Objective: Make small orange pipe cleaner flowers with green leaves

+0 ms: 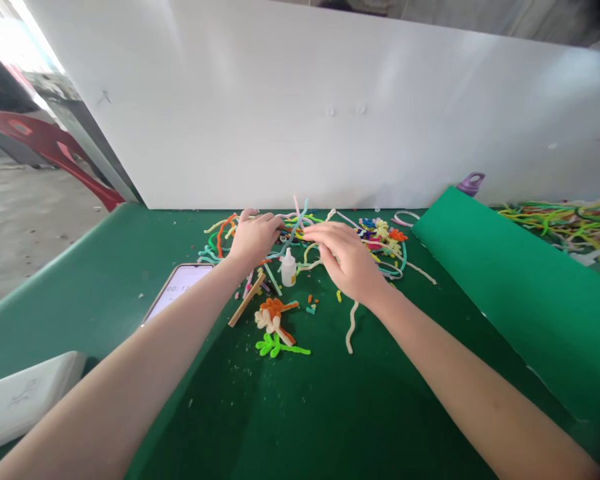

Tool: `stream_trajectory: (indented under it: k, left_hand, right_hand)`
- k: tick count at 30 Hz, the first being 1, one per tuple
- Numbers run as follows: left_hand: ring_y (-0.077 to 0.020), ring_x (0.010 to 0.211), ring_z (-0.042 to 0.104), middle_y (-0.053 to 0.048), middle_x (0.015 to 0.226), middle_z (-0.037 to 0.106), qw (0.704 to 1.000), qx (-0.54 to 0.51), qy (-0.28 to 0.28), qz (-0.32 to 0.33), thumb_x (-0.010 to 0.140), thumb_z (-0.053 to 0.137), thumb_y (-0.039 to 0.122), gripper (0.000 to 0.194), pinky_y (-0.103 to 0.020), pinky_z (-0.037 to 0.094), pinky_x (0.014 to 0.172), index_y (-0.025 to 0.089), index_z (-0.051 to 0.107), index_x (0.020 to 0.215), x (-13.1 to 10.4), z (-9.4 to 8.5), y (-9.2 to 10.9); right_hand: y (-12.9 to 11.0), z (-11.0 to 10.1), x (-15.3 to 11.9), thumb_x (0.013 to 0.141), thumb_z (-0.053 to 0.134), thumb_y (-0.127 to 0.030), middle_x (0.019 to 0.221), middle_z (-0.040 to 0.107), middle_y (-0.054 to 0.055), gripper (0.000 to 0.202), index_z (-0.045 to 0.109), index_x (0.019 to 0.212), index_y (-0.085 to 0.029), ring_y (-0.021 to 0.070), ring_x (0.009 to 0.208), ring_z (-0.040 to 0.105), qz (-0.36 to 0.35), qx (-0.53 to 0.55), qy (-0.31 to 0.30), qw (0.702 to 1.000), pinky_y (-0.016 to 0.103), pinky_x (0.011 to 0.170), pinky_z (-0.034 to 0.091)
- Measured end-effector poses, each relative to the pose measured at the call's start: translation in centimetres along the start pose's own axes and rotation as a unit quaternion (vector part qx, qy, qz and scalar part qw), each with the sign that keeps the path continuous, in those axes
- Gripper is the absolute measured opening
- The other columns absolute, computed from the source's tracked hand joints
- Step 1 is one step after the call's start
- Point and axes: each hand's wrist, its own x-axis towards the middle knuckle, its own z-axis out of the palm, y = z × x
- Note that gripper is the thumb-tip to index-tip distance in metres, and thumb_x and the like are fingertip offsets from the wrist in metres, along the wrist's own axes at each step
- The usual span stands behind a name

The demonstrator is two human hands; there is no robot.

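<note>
My left hand [256, 239] reaches into the far side of a loose pile of coloured pipe cleaners [220, 248]. Its fingers are apart and rest among the strands, the tips partly hidden. Opposite it, my right hand [344, 257] hovers over the pile with fingers stretched leftward and the thumb apart. Between the hands a light blue pipe cleaner [295, 227] slants upward. Just below stands a small white glue bottle [289, 269]. Nearer to me lie orange [274, 307], cream [269, 322] and bright green [275, 345] leaf-shaped pipe cleaner pieces.
A phone with a timer [177, 287] and a white power bank [30, 397] lie on the left. Small flowers [380, 230] lie beyond my right hand. Right of them are a green board [525, 287] and more pipe cleaners [555, 223]. A white panel [280, 113] borders the table's back.
</note>
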Motion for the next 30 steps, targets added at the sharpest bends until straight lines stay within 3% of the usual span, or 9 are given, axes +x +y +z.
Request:
stream_trajectory:
  k: [5,7,15,20,23,27,30]
  left_hand:
    - [-0.0187,0.087,0.062,-0.003,0.095,0.069,1.0,-0.025,0.01,-0.012,0.088,0.038,0.019,0.029,-0.037,0.025,0.101,0.025,0.066,0.095,0.0,-0.1,0.0]
    - [-0.0182,0.09,0.061,-0.001,0.098,0.069,0.999,-0.042,0.019,-0.026,0.088,0.039,0.02,0.029,-0.036,0.027,0.1,0.027,0.066,0.097,0.0,-0.1,-0.2]
    - [-0.0203,0.093,0.061,-0.001,0.102,0.07,0.984,-0.121,0.061,-0.119,0.088,0.044,0.025,0.027,-0.034,0.04,0.09,0.026,0.068,0.1,0.1,0.5,-1.6]
    - [-0.0202,0.088,0.063,-0.005,0.098,0.07,0.972,-0.156,0.065,-0.163,0.088,0.044,0.03,0.032,-0.028,0.047,0.077,0.021,0.067,0.108,0.2,1.1,-2.2]
    - [-0.0204,0.091,0.061,-0.006,0.101,0.066,0.969,-0.161,0.07,-0.172,0.089,0.041,0.03,0.034,-0.028,0.047,0.078,0.021,0.065,0.112,0.3,1.2,-1.9]
    - [-0.0271,0.099,0.056,-0.011,0.102,0.06,0.967,-0.146,0.088,-0.187,0.087,0.044,0.031,0.036,-0.039,0.043,0.085,0.022,0.061,0.118,0.4,0.7,-1.3]
    - [-0.0255,0.089,0.059,-0.009,0.093,0.061,0.968,-0.154,0.084,-0.178,0.088,0.044,0.03,0.036,-0.04,0.043,0.082,0.023,0.059,0.119,0.5,0.1,-1.1]
  right_hand:
    - [3.4,2.2,3.2,0.081,0.038,0.003,0.137,0.047,0.001,0.053,0.048,0.126,-0.023,0.0246,0.131,0.033,-0.106,-0.142,-0.135,0.975,0.056,0.109,0.02]
    - [4.4,2.9,3.3,0.081,0.039,0.002,0.132,0.051,0.003,0.049,0.053,0.122,-0.021,0.0264,0.13,0.034,-0.128,-0.173,-0.165,0.963,0.059,0.109,0.017]
    - [6.5,3.0,1.0,0.082,0.047,-0.007,0.109,0.063,0.01,0.03,0.063,0.105,-0.016,0.0264,0.117,0.044,-0.08,-0.243,-0.125,0.959,0.059,0.111,0.011]
    - [7.5,3.2,-0.3,0.084,0.048,-0.016,0.099,0.067,0.007,0.022,0.068,0.092,-0.019,0.0267,0.112,0.047,-0.017,-0.253,-0.139,0.957,0.06,0.11,0.007]
    - [7.3,3.5,-0.2,0.087,0.046,-0.019,0.098,0.067,0.006,0.023,0.068,0.093,-0.02,0.0255,0.108,0.051,0.015,-0.24,-0.114,0.964,0.059,0.109,0.007]
    - [6.5,4.1,1.4,0.089,0.041,-0.014,0.107,0.064,0.007,0.028,0.065,0.101,-0.019,0.0231,0.106,0.052,0.023,-0.213,-0.055,0.975,0.052,0.108,0.017]
    - [6.3,4.7,3.1,0.089,0.039,-0.01,0.106,0.065,0.006,0.03,0.064,0.105,-0.018,0.0208,0.102,0.054,0.023,-0.157,-0.084,0.984,0.041,0.1,0.034]
